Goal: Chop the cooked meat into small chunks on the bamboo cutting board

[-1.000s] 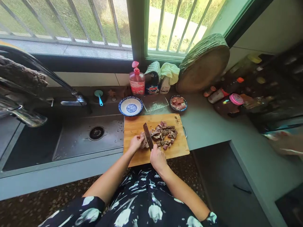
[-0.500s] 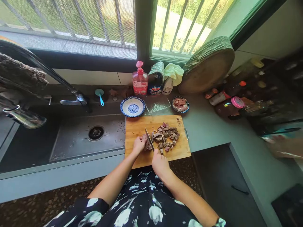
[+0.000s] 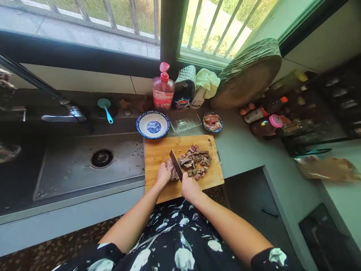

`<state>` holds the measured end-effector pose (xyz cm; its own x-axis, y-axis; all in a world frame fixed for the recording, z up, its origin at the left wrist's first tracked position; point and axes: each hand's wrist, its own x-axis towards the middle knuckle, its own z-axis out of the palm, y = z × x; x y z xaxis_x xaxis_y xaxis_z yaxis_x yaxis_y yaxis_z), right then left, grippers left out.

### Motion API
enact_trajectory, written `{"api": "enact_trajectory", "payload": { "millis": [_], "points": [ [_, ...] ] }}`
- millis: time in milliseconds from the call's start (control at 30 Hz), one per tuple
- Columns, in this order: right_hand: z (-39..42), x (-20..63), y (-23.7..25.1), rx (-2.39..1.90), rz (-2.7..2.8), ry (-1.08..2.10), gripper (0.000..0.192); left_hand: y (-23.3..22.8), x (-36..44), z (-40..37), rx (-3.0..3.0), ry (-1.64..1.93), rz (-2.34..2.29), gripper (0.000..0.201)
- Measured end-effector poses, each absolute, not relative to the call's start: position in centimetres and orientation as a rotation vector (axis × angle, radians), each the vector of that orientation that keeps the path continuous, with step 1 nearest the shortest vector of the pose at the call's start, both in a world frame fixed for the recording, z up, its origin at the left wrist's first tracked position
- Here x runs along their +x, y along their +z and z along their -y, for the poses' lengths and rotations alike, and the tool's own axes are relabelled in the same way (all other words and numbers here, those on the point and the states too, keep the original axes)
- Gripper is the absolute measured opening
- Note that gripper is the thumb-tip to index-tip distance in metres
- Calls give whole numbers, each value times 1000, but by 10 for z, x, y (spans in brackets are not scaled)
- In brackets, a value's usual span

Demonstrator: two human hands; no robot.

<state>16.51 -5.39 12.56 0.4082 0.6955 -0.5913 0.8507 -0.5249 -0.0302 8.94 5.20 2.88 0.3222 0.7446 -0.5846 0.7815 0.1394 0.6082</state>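
My right hand (image 3: 191, 187) is wrapped round the handle of a knife (image 3: 176, 165), whose broad blade points up and to the left over the wooden cutting board (image 3: 158, 146). Left of the blade, my left hand (image 3: 164, 174) grips a piece of cooked meat (image 3: 172, 171) and presses it on the board, fingers bent close to the knife. Part of that piece is hidden by the hand and the blade. To the right of the knife lies a loose heap of diced meat (image 3: 197, 160), brown with some pinkish cubes.
Behind the board stand a blue-rimmed plate (image 3: 153, 126) and a small bowl of raw-looking meat (image 3: 212, 122). A pink pump bottle (image 3: 163, 90) and a round chopping block (image 3: 251, 79) rest by the window. At left is the sink (image 3: 70, 165) with a faucet (image 3: 67, 113).
The camera view has shifted, so the sink shows further left. The blade now stands more upright, showing more of its flat side. Both hands keep their grips.
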Motion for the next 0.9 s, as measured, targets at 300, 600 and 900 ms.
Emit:
{"api": "enact_trajectory", "payload": {
  "millis": [300, 600, 900],
  "points": [
    [27, 167, 117, 2389, -1349, -811, 32, 32, 90, -54, 1642, -94, -1383, 18],
    [27, 169, 74, 2497, -1393, -748, 26, 26, 85, -49, 1737, -24, -1359, 16],
    [28, 209, 82, 2555, -1523, -880, 18, 22, 79, -46, 1583, 88, -1444, 21]
  ]
}}
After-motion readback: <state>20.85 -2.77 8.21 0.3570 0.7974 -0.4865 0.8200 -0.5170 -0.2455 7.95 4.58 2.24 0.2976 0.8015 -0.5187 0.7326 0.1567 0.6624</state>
